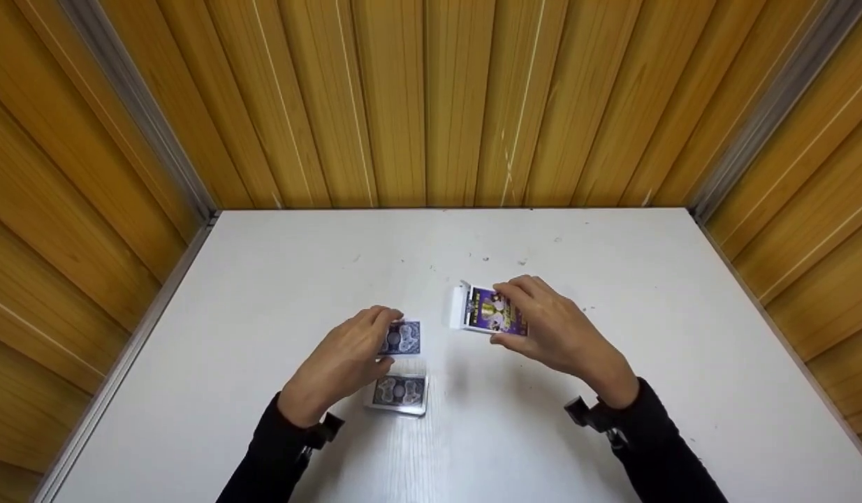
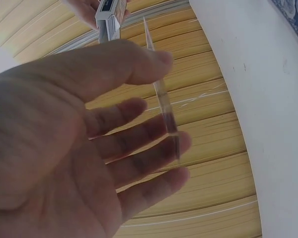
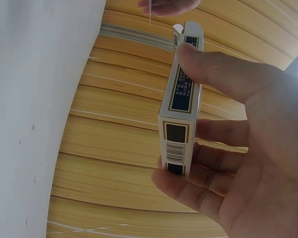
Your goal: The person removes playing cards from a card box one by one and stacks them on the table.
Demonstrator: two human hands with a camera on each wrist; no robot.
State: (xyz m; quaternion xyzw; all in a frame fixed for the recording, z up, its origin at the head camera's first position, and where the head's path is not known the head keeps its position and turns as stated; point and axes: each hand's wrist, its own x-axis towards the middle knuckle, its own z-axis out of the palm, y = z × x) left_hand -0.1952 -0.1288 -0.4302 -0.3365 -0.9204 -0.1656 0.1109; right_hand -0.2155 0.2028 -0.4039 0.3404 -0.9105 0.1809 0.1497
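Between thumb and fingertips, my left hand point(image 1: 346, 358) pinches a thin blue-backed playing card point(image 1: 406, 337), held up off the table. The left wrist view shows that card point(image 2: 165, 106) edge-on. Nearer the body, a deck of playing cards point(image 1: 400, 392) lies face down on the table, just beside the left hand. My right hand point(image 1: 553, 325) grips a purple-fronted card box point(image 1: 497, 309) by its sides, its opened flap end pointing left toward the card. A barcode end of the box point(image 3: 176, 146) faces the camera in the right wrist view. The inside of the box is hidden.
A white table point(image 1: 291, 279) spreads under both hands, with small dark marks toward its back. Yellow wood-look panels point(image 1: 459, 105) stand behind it and along both sides, with grey metal posts point(image 1: 141, 105) at the corners.
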